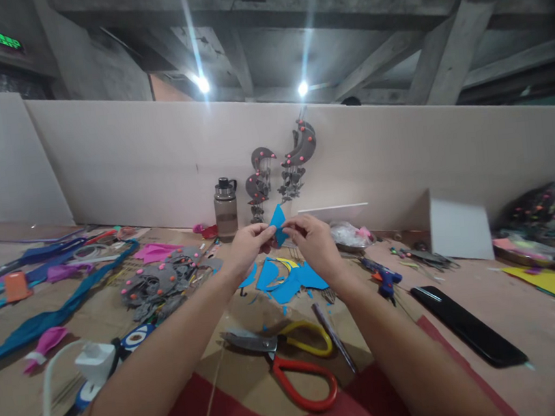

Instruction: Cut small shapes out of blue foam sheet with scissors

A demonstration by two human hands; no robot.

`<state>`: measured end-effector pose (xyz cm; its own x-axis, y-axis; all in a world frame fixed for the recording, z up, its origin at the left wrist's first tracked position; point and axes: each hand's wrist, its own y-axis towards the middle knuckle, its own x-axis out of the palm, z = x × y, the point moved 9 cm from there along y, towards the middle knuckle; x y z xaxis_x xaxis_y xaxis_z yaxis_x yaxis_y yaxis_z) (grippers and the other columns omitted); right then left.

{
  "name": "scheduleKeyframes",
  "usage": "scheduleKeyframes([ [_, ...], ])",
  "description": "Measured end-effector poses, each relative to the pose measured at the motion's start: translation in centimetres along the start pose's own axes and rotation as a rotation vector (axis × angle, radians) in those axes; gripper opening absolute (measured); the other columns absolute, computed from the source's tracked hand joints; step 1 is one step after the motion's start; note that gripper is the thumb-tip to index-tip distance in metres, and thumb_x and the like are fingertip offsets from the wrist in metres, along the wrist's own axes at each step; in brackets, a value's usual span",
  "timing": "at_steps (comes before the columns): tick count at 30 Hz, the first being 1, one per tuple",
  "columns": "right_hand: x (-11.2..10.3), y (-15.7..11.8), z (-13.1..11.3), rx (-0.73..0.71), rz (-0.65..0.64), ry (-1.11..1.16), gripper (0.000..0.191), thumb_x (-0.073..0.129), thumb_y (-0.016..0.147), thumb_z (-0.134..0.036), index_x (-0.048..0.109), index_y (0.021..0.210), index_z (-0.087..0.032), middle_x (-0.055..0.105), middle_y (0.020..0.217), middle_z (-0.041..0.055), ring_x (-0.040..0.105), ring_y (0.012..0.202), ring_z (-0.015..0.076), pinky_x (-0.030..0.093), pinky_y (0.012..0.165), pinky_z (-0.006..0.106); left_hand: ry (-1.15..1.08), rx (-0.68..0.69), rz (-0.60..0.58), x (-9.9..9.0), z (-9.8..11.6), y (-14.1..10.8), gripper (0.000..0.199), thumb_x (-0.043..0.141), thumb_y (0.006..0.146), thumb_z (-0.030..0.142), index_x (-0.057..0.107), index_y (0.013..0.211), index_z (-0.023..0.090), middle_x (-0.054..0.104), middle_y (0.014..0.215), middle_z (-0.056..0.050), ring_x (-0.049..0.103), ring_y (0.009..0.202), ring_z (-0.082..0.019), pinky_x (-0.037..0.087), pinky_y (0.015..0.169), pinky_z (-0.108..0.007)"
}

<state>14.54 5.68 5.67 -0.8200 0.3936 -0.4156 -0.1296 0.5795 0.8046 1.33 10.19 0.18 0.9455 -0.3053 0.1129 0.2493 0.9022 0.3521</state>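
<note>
- Head view: a thin, flat blue piece (279, 221), pointed at the top with straight edges, stands upright between the two hands, above the middle of the worktable.
- The left hand (250, 243) pinches its left edge between thumb and fingers; the right hand (313, 236) has thumb and fingertips closed on its right edge.
- Below the hands lie matte blue offcuts (285, 289) with straight and curved cuts, and a curved yellow strip (289, 263) among them.
- Nearer, on smooth brown cardboard (248, 384), metal-bladed scissors (276, 357) lie with one yellow and one red loop handle; a slim, shiny pen-like stick (334, 338) slants beside them.
- Left of the offcuts is a heap of grey crescent shapes (161, 278), soft-looking, dotted with pink and orange beads; similar grey hangings (302, 143) show against the smooth pale partition (154, 154).
- Containers: a see-through greyish bottle (226, 209) with a black lid is darker in its lower part; its contents I cannot tell. A shallow round dish (355, 248) holds crumpled clear plastic (345, 234) and something pink. Far right, another shallow dish (512, 255) bears plastic and pinkish slips, blurred.
</note>
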Motion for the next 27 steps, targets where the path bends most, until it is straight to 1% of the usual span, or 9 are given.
scheduleKeyframes([
  [3,-0.2,0.0,0.3,0.06,0.013,0.011,0.012,0.061,0.084,-0.025,0.07,0.085,-0.018,0.066,0.077,0.0044,0.058,0.072,0.0176,0.046,0.072,0.03,-0.007,0.014,-0.009,0.0,0.1,0.0,0.033,0.073,0.074,0.045,0.068,0.077,0.013,0.062,0.065,-0.001,0.048,0.057,-0.008,0.036,0.057,-0.022],
  [6,-0.4,-0.2,1.8,0.221,0.066,0.149,0.015,0.06,0.083,-0.032,0.066,0.084,-0.017,0.063,0.073,0.0025,0.056,0.065,0.0157,0.045,0.065,0.029,0.001,0.015,0.002,0.0,0.2,0.1,0.03,0.075,0.072,0.041,0.069,0.08,0.013,0.064,0.067,-0.001,0.05,0.057,-0.009,0.037,0.057,-0.023],
  [8,-0.3,-0.4,2.9,0.33,0.1,0.314,0.022,0.061,0.081,-0.035,0.065,0.092,-0.017,0.062,0.072,0.0009,0.054,0.06,0.0141,0.045,0.06,0.028,0.013,0.011,0.043,-0.2,0.1,0.1,0.028,0.076,0.07,0.038,0.068,0.081,0.013,0.066,0.07,-0.003,0.055,0.06,-0.01,0.038,0.057,-0.023],
  [10,0.0,-0.4,3.5,0.393,0.108,0.448,0.032,0.061,0.078,-0.035,0.066,0.105,-0.017,0.063,0.072,-0.0003,0.054,0.059,0.013,0.046,0.06,0.027,0.025,0.002,0.086,-0.5,0.0,0.1,0.027,0.076,0.069,0.036,0.067,0.081,0.013,0.068,0.072,-0.004,0.059,0.063,-0.012,0.04,0.057,-0.023],
  [11,0.2,-0.4,3.8,0.412,0.104,0.484,0.035,0.061,0.078,-0.034,0.066,0.108,-0.017,0.063,0.073,-0.0003,0.054,0.06,0.0128,0.047,0.061,0.028,0.029,-0.007,0.104,-0.6,-0.1,0.1,0.027,0.077,0.069,0.035,0.067,0.081,0.013,0.069,0.073,-0.004,0.061,0.064,-0.013,0.04,0.057,-0.023],
  [12,0.4,-0.5,4.0,0.426,0.099,0.501,0.035,0.06,0.077,-0.033,0.068,0.108,-0.017,0.064,0.075,0.0,0.056,0.062,0.013,0.048,0.064,0.028,0.031,-0.018,0.118,-0.7,-0.2,0.1,0.026,0.077,0.068,0.033,0.066,0.081,0.013,0.069,0.073,-0.005,0.063,0.065,-0.014,0.041,0.057,-0.023],
  [15,0.7,-0.6,4.4,0.443,0.099,0.5,0.027,0.062,0.075,-0.033,0.07,0.096,-0.017,0.066,0.078,0.0013,0.059,0.068,0.0145,0.05,0.068,0.029,0.029,-0.053,0.137,-0.7,-0.4,0.0,0.024,0.076,0.067,0.029,0.065,0.08,0.013,0.07,0.071,-0.005,0.066,0.065,-0.016,0.041,0.055,-0.023],
  [19,0.9,-0.6,4.5,0.407,0.117,0.506,0.021,0.067,0.072,-0.033,0.065,0.085,-0.018,0.066,0.078,0.0012,0.06,0.071,0.0153,0.05,0.071,0.03,0.016,-0.069,0.119,-0.4,-0.5,-0.1,0.023,0.076,0.068,0.027,0.064,0.08,0.013,0.07,0.072,-0.006,0.067,0.065,-0.016,0.042,0.054,-0.023],
  [27,1.0,-0.6,4.0,0.411,0.106,0.459,0.02,0.07,0.069,-0.033,0.065,0.08,-0.017,0.068,0.074,0.0018,0.059,0.067,0.0155,0.047,0.068,0.03,-0.071,-0.097,0.057,0.5,-0.6,-0.3,0.03,0.079,0.066,0.034,0.067,0.084,0.013,0.071,0.078,-0.006,0.067,0.067,-0.015,0.043,0.055,-0.023],
])
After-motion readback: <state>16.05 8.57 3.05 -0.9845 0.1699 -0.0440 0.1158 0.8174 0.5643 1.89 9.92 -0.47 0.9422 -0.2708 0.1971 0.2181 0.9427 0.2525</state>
